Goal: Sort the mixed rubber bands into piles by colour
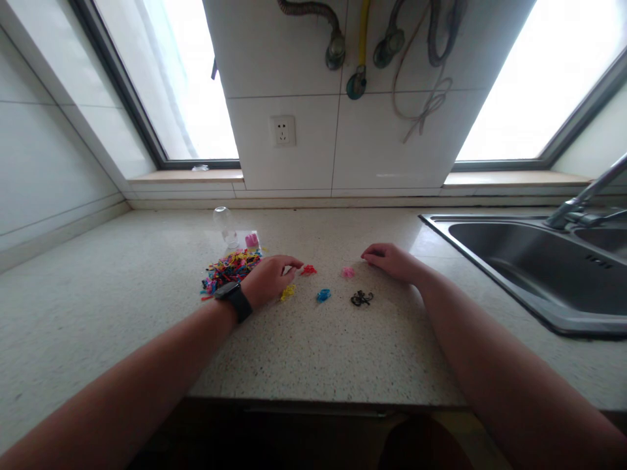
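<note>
My left hand (272,277), with a dark watch on its wrist, reaches over the counter with thumb and forefinger apart. Its fingertips are beside a small red pile of what look like elastic bands (308,269). A yellow pile (288,292) lies under its near side, partly covered. My right hand (388,260) rests low on the counter, fingers stretched loosely, nothing visible in them. Left of it is a pink pile (347,272). Nearer to me lie a blue pile (324,295) and a black pile (361,298). A large mixed-colour heap (230,269) is partly behind my left hand.
Behind the heap stand a clear glass or jar (225,227) and a small pink object (251,240). A steel sink (494,281) with a tap (582,202) is set into the speckled counter (304,359) on the right. A tiled wall bears a socket (283,130) and pipes.
</note>
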A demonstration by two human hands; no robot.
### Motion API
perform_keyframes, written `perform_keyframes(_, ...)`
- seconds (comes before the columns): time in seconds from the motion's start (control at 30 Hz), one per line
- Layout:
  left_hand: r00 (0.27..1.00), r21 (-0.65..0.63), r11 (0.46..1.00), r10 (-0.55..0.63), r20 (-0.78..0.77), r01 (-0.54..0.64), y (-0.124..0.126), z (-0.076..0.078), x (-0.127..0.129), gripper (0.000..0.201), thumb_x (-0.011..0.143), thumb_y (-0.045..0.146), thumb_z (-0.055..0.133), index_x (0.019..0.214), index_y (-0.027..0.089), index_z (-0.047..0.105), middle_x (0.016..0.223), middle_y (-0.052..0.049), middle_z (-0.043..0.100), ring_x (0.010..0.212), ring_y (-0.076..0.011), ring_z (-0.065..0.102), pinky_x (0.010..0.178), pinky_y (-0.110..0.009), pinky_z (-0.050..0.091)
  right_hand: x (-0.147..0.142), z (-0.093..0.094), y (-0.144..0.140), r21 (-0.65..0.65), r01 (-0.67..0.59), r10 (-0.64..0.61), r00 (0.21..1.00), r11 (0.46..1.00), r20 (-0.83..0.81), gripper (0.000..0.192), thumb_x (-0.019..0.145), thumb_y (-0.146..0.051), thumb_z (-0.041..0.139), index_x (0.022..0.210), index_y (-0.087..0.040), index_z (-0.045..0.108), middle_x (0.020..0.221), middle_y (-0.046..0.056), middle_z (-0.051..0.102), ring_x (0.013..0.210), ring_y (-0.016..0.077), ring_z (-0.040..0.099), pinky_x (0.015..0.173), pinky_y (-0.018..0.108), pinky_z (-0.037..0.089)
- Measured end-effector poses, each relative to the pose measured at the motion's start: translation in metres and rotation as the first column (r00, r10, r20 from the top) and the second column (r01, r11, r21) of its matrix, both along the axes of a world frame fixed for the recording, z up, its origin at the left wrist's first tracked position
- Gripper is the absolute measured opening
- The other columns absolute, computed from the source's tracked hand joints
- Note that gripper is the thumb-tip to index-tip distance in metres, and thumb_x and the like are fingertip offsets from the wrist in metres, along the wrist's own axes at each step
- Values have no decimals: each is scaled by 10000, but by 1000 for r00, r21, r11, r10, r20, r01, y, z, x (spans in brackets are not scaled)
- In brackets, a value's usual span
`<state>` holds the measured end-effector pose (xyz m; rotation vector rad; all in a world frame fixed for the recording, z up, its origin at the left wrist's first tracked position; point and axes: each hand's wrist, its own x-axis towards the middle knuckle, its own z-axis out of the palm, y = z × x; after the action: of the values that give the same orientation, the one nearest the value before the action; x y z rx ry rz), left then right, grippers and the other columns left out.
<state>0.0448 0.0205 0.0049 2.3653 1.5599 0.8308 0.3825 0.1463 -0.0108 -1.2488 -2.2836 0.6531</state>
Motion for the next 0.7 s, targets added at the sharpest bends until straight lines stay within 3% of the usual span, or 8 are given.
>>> perform_keyframes(0.1,999,44,998,-36,10,36,-7,4,1,244,925,193,521,1057,152,723,960,-73,723,811,-158,634,810,-309,491,0,1,-1,2,0,0,1000,1000,8,292,897,-389,559,974,-162,726,874,76,710,810,190,635,761,316,477)
perform_keyframes(0.27,970,88,966,-240,-31,242,-36,16,22,215,921,167,494,1034,163,677,999,-55,698,906,-157,636,835,-299,474,0,5,-5,-3,-1,1,1000,1000,30,296,907,-384,547,975,-156,722,884,78,712,811,192,633,756,317,471)
perform_keyframes(0.37,908,64,910,-400,-127,410,-57,16,41,213,886,166,525,1034,187,676,868,-18,687,747,-136,618,695,-264,447,1,5,-5,4,-1,1,999,1000,36,293,908,-383,547,984,-161,722,897,74,714,822,194,638,761,317,472)
perform_keyframes(0.47,824,47,834,-532,-195,549,-73,7,57,228,859,156,543,1039,207,672,807,5,685,689,-126,611,631,-260,413,2,4,-5,12,-2,2,999,1000,39,293,911,-390,551,988,-166,722,918,75,718,835,196,643,774,319,476)
perform_keyframes(0.7,742,107,774,-546,-388,625,-83,-9,69,160,958,248,472,916,208,622,690,13,637,602,-127,574,515,-300,327,1,1,-2,29,-13,11,999,1000,52,271,915,-384,558,994,-183,722,991,78,725,883,204,654,818,327,484)
